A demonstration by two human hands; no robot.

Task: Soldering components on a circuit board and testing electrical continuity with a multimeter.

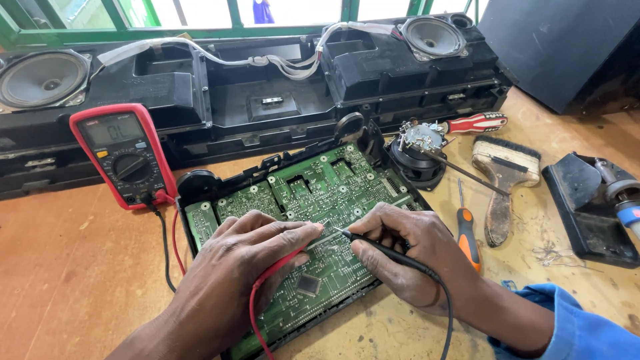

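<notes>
With the left hand [250,257] pinched on the red probe [283,263] and the right hand [407,257] pinched on the black probe [380,247], tips near together on the green circuit board [313,193]; a slip could bridge neighbouring solder points; the red multimeter [125,155] would likely misread.

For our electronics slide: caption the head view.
Left hand and right hand press multimeter probes onto a green circuit board.

The circuit board [313,213] is green. Left of it stands the red multimeter [125,155]; right of it lies an orange-handled screwdriver [468,235].
</notes>
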